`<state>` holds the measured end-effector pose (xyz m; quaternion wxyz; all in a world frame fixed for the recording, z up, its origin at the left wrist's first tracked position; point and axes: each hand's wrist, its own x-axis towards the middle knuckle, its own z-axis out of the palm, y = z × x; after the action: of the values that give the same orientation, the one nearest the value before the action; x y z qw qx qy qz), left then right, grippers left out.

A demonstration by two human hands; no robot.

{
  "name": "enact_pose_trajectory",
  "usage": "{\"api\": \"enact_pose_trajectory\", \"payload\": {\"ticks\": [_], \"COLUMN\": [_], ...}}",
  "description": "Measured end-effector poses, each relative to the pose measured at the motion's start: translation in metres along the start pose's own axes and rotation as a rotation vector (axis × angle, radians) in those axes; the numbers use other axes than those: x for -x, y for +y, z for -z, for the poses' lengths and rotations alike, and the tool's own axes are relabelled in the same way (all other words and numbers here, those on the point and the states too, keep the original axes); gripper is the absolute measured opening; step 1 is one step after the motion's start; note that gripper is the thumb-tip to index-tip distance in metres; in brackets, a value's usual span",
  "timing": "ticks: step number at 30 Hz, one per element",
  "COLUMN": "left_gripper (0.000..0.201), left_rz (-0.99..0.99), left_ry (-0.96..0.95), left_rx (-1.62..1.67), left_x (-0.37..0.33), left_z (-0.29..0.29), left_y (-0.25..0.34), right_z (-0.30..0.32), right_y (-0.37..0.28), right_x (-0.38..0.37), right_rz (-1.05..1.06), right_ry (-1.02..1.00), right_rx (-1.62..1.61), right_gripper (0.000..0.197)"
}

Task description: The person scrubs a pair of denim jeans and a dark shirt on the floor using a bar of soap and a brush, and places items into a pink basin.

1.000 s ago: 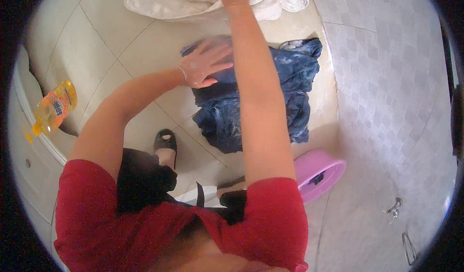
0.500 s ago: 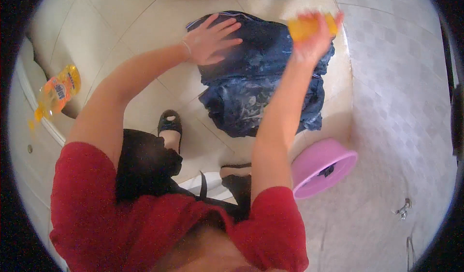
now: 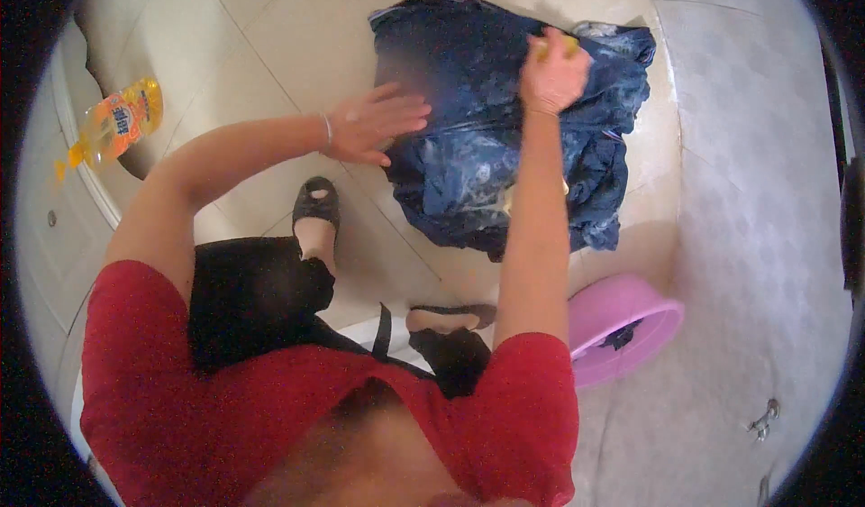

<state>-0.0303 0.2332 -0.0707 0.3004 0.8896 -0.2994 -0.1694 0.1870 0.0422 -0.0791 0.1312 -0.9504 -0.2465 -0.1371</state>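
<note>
A dark blue garment (image 3: pixel 459 83) lies spread over the floor tiles, wet and streaked with white suds. My right hand (image 3: pixel 554 73) presses on its upper right part, fingers curled around a yellow block (image 3: pixel 566 45). Most of the block is hidden, so brush or sponge I cannot tell. My left hand (image 3: pixel 378 124) is at the garment's left edge with its fingers stretched out and nothing in them. Partly behind my right forearm, a small cream-coloured piece (image 3: pixel 508 199) shows on the cloth; its kind is unclear.
A pink basin (image 3: pixel 622 327) with something dark inside sits tilted in view, right of my feet. On the left is a clear bottle of yellow liquid (image 3: pixel 122 124). A metal tap (image 3: pixel 766 420) is on the tiled wall at the right. My black shoe (image 3: pixel 315 202) is below the garment.
My right hand has come down with the yellow block from above the garment onto its cloth. My left hand has shifted down from the garment's upper left to its left edge.
</note>
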Motion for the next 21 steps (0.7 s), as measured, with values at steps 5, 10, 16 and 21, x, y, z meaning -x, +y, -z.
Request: {"api": "enact_pose_trajectory", "payload": {"ticks": [5, 10, 16, 21], "left_gripper": [0.089, 0.09, 0.092, 0.091], "left_rz": [0.031, 0.047, 0.042, 0.136], "left_ry": [0.031, -0.044, -0.009, -0.153], "left_rx": [0.002, 0.033, -0.006, 0.011], "left_x": [0.007, 0.004, 0.011, -0.002], "left_z": [-0.004, -0.005, -0.011, -0.003], "left_y": [0.005, 0.01, 0.012, 0.021], "right_z": [-0.004, -0.022, -0.02, -0.021], "right_y": [-0.064, -0.071, -0.124, -0.047], "right_x": [0.042, 0.004, 0.03, 0.0], "right_rz": [-0.061, 0.095, 0.441, 0.472], "right_ry": [0.051, -0.061, -0.26, -0.152], "right_rx": [-0.518, -0.392, -0.062, -0.379], "right_gripper": [0.02, 0.022, 0.019, 0.013]}}
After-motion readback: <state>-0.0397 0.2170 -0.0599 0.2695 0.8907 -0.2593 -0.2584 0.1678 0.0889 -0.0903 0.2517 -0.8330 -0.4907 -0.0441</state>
